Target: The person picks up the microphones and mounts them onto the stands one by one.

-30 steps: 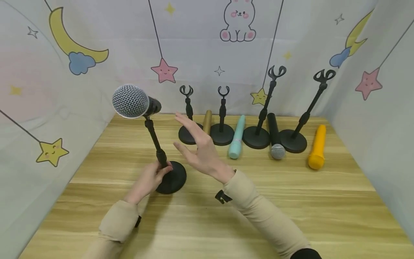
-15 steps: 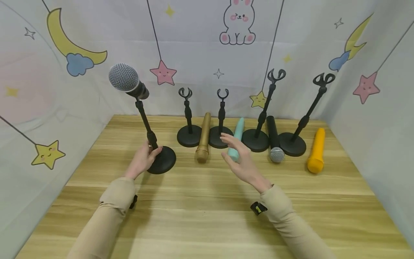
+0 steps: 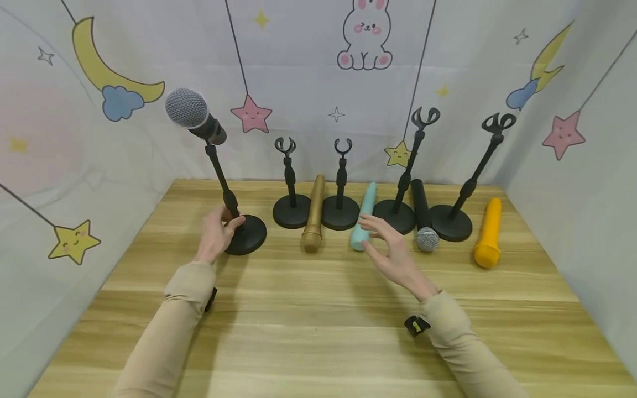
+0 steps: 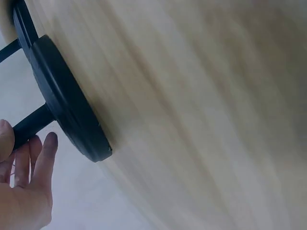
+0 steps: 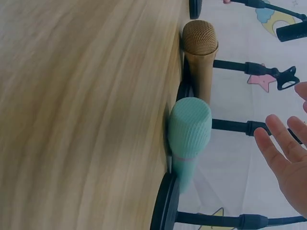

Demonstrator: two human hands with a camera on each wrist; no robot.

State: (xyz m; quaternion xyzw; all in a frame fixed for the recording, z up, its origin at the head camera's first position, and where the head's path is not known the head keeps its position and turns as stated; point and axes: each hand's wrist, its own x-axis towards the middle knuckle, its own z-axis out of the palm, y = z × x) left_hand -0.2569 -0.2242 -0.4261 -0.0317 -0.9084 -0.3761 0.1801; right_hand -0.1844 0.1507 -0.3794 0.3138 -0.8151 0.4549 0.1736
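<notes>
Metallic-mesh microphone head [image 3: 187, 108], matt plastic-looking stand [image 3: 230, 202], smooth wood-grain table [image 3: 308, 342], lightly creased cloth backdrop [image 3: 298, 38]

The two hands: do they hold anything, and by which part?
The left hand holds the leftmost microphone stand by its lower pole; the right hand holds nothing.

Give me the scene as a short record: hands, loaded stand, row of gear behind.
Left hand: grips the pole of the loaded stand, just above its base
Right hand: holds nothing, fingers loosely bent, near the teal mic
Loaded stand: carries a silver-headed mic
Bare stands: four, upright toward the back of the table
Loose mics: four, lying; in head view, left to right, gold mic, teal, black mic, orange mic
</notes>
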